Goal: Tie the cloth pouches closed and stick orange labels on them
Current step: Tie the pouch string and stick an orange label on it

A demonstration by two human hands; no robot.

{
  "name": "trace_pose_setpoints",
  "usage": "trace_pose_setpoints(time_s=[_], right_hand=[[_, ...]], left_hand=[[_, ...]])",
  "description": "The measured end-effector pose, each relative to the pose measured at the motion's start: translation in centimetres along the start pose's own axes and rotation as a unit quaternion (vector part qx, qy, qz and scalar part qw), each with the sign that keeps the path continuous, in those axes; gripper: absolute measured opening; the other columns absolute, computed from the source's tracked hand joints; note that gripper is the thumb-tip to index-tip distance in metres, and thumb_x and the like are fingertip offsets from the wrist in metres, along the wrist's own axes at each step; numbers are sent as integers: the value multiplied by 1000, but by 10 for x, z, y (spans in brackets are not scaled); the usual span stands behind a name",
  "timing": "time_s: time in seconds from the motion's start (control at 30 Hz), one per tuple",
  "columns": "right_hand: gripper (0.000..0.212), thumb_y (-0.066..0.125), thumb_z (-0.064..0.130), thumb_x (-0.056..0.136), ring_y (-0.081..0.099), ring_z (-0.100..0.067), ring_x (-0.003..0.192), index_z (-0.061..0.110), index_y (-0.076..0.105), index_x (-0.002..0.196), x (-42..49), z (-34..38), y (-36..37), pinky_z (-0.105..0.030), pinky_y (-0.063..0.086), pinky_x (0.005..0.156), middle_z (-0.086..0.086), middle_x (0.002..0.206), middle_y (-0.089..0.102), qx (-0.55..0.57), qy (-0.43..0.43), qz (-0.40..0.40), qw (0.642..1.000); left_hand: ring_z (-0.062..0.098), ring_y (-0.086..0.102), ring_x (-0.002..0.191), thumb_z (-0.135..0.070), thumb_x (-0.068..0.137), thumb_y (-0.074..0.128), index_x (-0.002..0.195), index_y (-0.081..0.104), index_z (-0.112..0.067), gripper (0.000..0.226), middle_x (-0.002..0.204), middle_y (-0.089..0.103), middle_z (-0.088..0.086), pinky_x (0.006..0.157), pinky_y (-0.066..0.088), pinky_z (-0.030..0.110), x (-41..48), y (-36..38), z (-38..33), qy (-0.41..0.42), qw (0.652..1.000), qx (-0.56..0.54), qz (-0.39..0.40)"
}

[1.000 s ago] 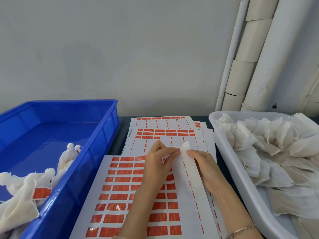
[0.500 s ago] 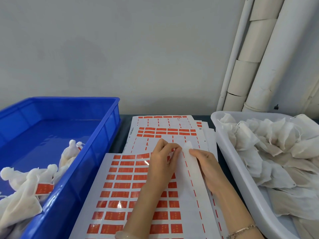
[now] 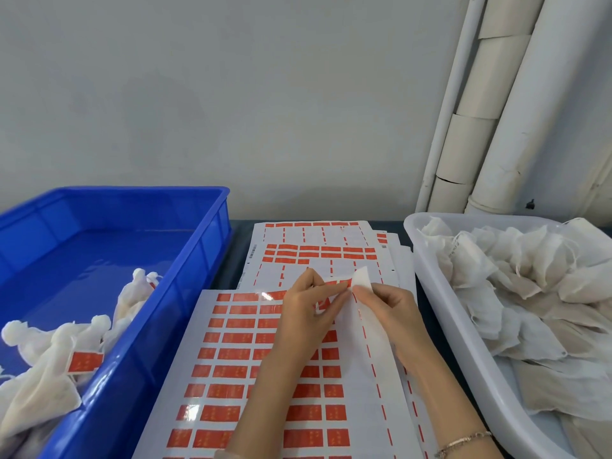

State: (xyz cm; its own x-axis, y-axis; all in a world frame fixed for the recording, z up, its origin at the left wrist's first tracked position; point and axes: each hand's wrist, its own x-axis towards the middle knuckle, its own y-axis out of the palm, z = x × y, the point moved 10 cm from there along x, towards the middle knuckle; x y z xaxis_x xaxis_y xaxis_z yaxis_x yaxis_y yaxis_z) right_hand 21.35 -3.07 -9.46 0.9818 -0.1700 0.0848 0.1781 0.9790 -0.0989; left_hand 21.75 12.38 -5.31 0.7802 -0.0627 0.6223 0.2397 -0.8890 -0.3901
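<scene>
Pouch [image 3: 361,279] lies over the label sheet [image 3: 231,359], pinched by the right hand [image 3: 394,313] with its top corner lifted toward the left hand [image 3: 308,309], which pinches an orange label [image 3: 337,283] just beside it, apparently for sticking on; labelled pouches [image 3: 49,359] fill the blue bin [image 3: 185,293], unlabelled ones [image 3: 513,276] the white tub [image 3: 443,313]

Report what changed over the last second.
The left hand dipped its fingers to the sheet and now pinches an orange label, lifted off it beside the top of the pouch. The right hand kept holding the pouch in the same place. The blue bin, the white bin and their contents stayed put.
</scene>
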Motion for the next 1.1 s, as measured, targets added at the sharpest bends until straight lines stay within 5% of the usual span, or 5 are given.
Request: trace_pose_setpoints(time_s=[0.2,0.47,0.77,0.93,1.1], right_hand=[[24,63,37,86,63,-43,81,16,68,76,-5,5,-7,-55,53,80,-12,81,70,0,-10,-57,998],[21,62,35,88,64,-44,85,21,67,73,-6,1,-8,-60,52,84,-10,83,72,12,19,-59,998],[31,50,50,84,66,-27,71,23,65,83,-5,17,-2,-46,57,71,3,78,70,-96,-96,-36,990],[27,48,46,85,61,-10,65,23,60,78,-5,25,1,-14,47,57,11,74,66,-134,-146,-33,980],[22,49,44,86,60,-2,68,25,58,78,-7,28,1,-8,44,58,13,75,64,-144,-168,-29,975]], left_hand=[[2,49,67,-24,79,69,99,76,-13,24,76,46,-23,65,43,4,-2,1,-11,25,999,-19,-16],[-1,51,70,-24,79,68,98,76,-13,24,77,46,-25,66,43,3,-3,0,-12,24,999,-28,-12],[-3,51,83,-21,81,73,99,75,-18,19,78,50,-21,69,43,5,1,-3,-9,17,1000,-23,-5],[0,51,81,-27,80,73,97,75,-24,18,76,53,-19,65,44,6,5,-5,-4,-3,999,-41,10],[3,51,77,-25,81,73,99,75,-26,18,74,56,-14,61,43,8,9,-6,2,-26,997,-63,32]])
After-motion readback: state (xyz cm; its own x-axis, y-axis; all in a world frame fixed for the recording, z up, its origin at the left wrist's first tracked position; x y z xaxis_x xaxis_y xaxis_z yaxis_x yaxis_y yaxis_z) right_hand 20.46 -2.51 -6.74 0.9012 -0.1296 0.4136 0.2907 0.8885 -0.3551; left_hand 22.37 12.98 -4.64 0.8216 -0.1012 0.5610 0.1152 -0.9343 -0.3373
